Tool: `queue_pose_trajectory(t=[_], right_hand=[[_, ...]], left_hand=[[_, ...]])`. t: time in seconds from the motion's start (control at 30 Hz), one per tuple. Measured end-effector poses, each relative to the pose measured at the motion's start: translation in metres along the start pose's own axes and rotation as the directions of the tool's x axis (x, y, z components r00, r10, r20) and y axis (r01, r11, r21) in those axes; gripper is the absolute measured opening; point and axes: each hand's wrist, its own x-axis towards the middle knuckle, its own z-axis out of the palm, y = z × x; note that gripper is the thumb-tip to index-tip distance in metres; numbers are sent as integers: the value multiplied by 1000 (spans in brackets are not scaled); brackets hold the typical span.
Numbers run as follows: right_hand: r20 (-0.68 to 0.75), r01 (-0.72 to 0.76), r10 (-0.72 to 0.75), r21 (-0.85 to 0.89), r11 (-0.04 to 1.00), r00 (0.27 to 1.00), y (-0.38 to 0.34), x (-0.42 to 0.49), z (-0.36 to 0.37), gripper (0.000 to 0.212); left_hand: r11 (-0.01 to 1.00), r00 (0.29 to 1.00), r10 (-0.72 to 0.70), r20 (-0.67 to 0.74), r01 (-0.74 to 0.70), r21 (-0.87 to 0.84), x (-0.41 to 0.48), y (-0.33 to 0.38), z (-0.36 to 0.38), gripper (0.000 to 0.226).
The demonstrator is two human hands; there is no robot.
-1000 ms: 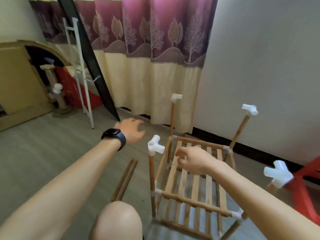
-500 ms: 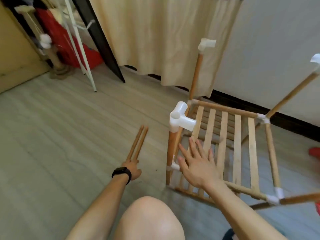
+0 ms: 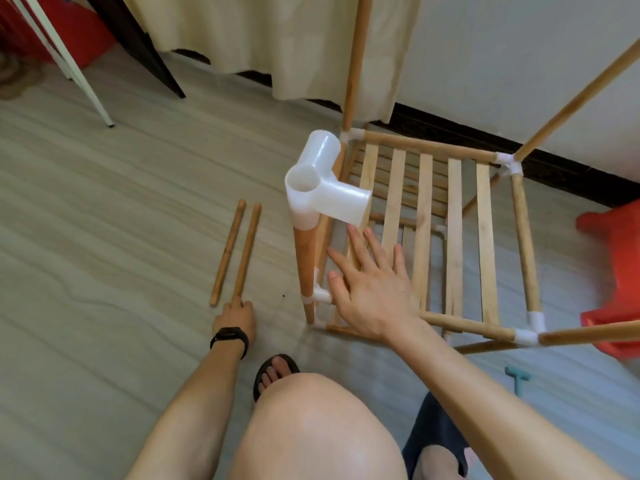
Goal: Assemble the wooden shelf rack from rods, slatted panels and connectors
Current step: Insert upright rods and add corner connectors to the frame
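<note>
The partly built rack stands on the floor, its upper slatted panel framed by rods and small white joints. A big white three-way connector caps the near-left upright. My right hand hovers open, fingers spread, over the panel's near-left corner beside that upright. Two loose wooden rods lie side by side on the floor left of the rack. My left hand, with a black wristband, has its fingers bunched over the near end of the right-hand rod; whether they grip it is hidden.
Three more uprights rise from the rack's other corners, one leaning out right. A red plastic stool stands to the right, and a teal tool lies nearer me. A white stand leg, a black plank and a curtain are behind. My knee is below.
My head has tipped down and closer to the rack. My left hand dropped from mid-air to the near end of the loose rods. My right hand opened flat over the panel.
</note>
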Motion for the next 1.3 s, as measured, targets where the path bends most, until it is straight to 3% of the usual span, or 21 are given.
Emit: queue_pose_trajectory(t=[0.07,0.23,0.43,0.67,0.77,0.9,1.0,1.07,1.2,1.3], right_hand=[[-2,-1,1,-9,1000,1000,0,0,0,61],[-1,-6,6,-9,1000,1000,0,1,0,60],[3,-7,7,-8,1000,1000,-1,0,-1,60],[-5,-5,5,-2,1000,1000,-1,-4,-4,57],[-9,8,-8,3,1000,1000,0,-6,-4,56],[19,62,-62,-16,998,998,9,-11,-3,51],[35,129,-127,-52,990,991,20,-22,0,55],[45,184,-181,-67,981,982,28,-31,0,59],[49,298,-294,-112,948,954,45,-65,-12,64],[48,263,-259,-112,958,965,66,-95,-24,58]], left_hand=[[1000,998,1,-65,-2,-13,-1,0,5,33],[992,999,8,44,-2,-123,4,0,15,37],[988,1000,-1,-14,-1,-156,0,-2,26,34],[916,997,-56,44,69,-394,-20,8,18,24],[830,996,-91,17,85,-551,-28,7,2,24],[640,987,-155,36,128,-758,-30,4,-29,21],[350,979,-191,71,135,-927,-35,-3,-56,24],[237,979,-179,100,142,-961,-44,-9,-78,25],[204,987,-150,61,91,-975,-63,-22,-110,29],[179,986,-164,-6,23,-984,-81,-25,-136,35]])
